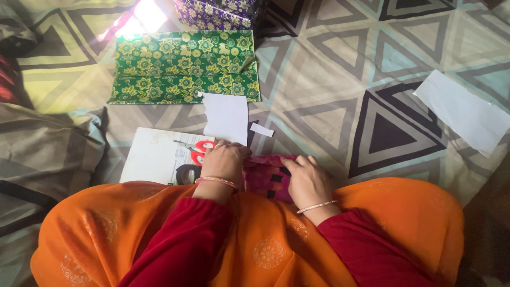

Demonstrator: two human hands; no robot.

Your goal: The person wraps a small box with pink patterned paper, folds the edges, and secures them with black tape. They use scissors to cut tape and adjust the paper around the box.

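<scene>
On the patterned bedsheet, by the orange lap:
White booklet: lies flat at the left, red-handled scissors resting on it.
Left hand: bent at the wrist, grip curled shut on the pink fabric piece.
Right hand: fingers folded, pressing the same piece; grip closed on it.
Green floral paper: flat above, white paper below it.
White strip: far right.

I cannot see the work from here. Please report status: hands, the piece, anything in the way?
Left hand and right hand both pressing on pink patterned piece at lap. Red-handled scissors beside left hand, on white sheet. Nothing blocking.
</scene>
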